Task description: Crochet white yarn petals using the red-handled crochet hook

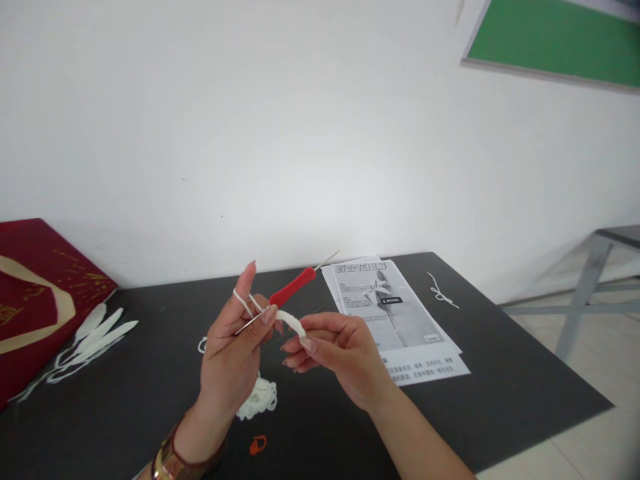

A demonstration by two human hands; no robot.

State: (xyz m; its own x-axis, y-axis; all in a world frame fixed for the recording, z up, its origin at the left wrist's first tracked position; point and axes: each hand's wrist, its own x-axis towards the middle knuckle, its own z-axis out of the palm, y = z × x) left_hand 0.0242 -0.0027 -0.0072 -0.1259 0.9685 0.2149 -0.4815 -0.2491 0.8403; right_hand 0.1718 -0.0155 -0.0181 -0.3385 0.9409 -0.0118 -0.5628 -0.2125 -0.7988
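A white crocheted strip (291, 321) is stretched between my two hands above the dark table. My left hand (235, 347) pinches its left end together with a crochet hook with a red handle (293, 287); white yarn loops round the raised index finger. The hook's handle points up and to the right. My right hand (345, 350) pinches the strip's right end between thumb and index finger. Below my left hand lies a loose bundle of white yarn (259, 399), and nearer the front edge is an orange stitch marker (258, 445).
Printed sheets (420, 327) lie behind my right hand, with a short knotted white yarn (441, 293) farther right. At the left, white crocheted petals (97, 337) rest beside a dark red bag (40, 280). A white wall (250, 133) rises behind the table (500, 380).
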